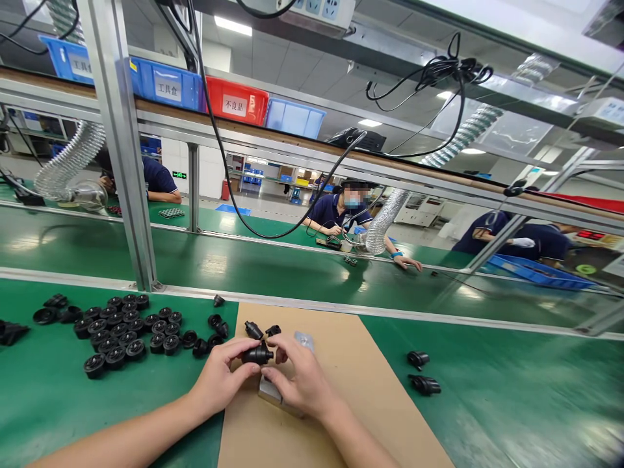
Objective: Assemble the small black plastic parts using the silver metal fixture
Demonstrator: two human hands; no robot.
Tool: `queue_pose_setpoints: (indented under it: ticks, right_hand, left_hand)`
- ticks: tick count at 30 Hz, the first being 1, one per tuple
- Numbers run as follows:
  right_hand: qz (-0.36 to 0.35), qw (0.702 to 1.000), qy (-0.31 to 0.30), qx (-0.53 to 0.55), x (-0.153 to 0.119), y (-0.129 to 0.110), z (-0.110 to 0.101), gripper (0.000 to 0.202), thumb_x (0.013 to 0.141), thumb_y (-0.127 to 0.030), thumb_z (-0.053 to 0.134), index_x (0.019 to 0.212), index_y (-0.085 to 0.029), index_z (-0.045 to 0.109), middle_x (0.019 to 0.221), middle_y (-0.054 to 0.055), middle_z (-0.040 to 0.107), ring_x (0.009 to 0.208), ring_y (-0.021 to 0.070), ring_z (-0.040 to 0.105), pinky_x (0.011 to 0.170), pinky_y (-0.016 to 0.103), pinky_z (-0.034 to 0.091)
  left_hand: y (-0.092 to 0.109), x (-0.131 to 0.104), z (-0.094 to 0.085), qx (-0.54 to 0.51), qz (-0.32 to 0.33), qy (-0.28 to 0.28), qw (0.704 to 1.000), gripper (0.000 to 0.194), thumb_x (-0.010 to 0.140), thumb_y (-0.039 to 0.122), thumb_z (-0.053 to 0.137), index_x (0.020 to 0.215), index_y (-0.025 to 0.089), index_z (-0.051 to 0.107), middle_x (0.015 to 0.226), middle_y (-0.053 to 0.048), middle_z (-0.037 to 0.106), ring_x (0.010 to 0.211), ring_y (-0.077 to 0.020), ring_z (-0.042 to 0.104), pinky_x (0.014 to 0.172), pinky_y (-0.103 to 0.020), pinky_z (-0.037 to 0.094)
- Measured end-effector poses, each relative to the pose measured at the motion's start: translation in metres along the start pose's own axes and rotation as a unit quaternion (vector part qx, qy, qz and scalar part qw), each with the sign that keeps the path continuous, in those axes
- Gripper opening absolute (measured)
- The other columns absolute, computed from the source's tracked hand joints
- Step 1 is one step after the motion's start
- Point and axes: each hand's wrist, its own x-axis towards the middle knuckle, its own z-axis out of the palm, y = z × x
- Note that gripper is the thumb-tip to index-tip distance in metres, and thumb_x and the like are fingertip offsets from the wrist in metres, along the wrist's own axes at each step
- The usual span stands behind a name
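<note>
Blk, rounded cyl. plastic-looking part [257, 354], semi-gloss: wide body at L, stepping down to narrow stub at R, small peak on top. Pose approx. horiz. Wide end pinched btwn thumb & fingers of left hand [219, 378]; stub end by right hand's [306, 380] fingertips, contact there unclear. Sits above tan, flat cardboard-like sheet [361, 383], nr silvery, metal-looking block [269, 390].

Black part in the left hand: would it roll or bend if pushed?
The black part has a rounded body, so it may roll, perhaps in a curve since one end is narrower. Its faint sheen suggests hard plastic, probably stiff and light.
</note>
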Motion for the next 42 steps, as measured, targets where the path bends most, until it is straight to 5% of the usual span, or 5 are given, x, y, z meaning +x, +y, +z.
queue_pose_setpoints:
  ticks: [8,11,19,26,42]
  right_hand:
    - [0.05,0.995,-0.059,-0.062,0.003,-0.01,-0.004,0.018,0.103,-0.032,0.052,0.107,-0.021,0.066,0.086,0.006,0.067,0.076,0.0221,0.062,0.068,0.033,0.042]
    - [0.054,0.996,-0.061,-0.032,0.004,-0.01,-0.011,0.026,0.107,-0.029,0.041,0.121,-0.022,0.062,0.1,0.008,0.07,0.086,0.0221,0.065,0.074,0.034,0.046]
    - [-0.08,0.996,-0.04,-0.025,0.002,0.008,-0.009,0.044,0.098,-0.008,0.05,0.137,-0.027,0.055,0.123,0.009,0.069,0.106,0.0226,0.065,0.086,0.035,0.052]
    - [0.01,1.0,-0.001,0.009,0.002,0.007,-0.002,0.034,0.091,-0.017,0.065,0.124,-0.024,0.062,0.097,0.005,0.07,0.078,0.0188,0.062,0.068,0.03,0.047]
    - [0.094,0.994,0.007,0.059,0.001,0.008,0.001,0.015,0.095,-0.032,0.065,0.106,-0.021,0.068,0.086,0.004,0.068,0.077,0.0182,0.061,0.072,0.031,0.045]
  left_hand:
    - [-0.002,-0.001,0.001,-0.001,0.029,-0.029,0.999,0.037,0.084,0.019,0.076,0.12,0.029,0.078,0.119,-0.005,0.078,0.113,-0.0258,0.07,0.104,-0.039,0.053]
    - [0.0,0.0,0.002,-0.013,0.008,-0.024,1.0,0.034,0.086,0.021,0.075,0.119,0.028,0.078,0.121,-0.005,0.077,0.114,-0.026,0.069,0.105,-0.039,0.053]
    - [0.0,0.0,0.001,-0.034,0.0,-0.025,0.999,0.037,0.088,0.021,0.073,0.124,0.028,0.076,0.122,-0.005,0.076,0.113,-0.0255,0.07,0.104,-0.038,0.054]
    - [-0.004,-0.004,0.002,-0.042,0.025,-0.012,0.999,0.045,0.094,0.026,0.069,0.139,0.028,0.066,0.138,-0.008,0.069,0.124,-0.0263,0.066,0.109,-0.041,0.054]
    - [-0.007,-0.003,0.002,-0.035,0.012,-0.005,0.999,0.038,0.096,0.029,0.068,0.133,0.024,0.069,0.125,-0.008,0.075,0.108,-0.024,0.073,0.1,-0.038,0.06]
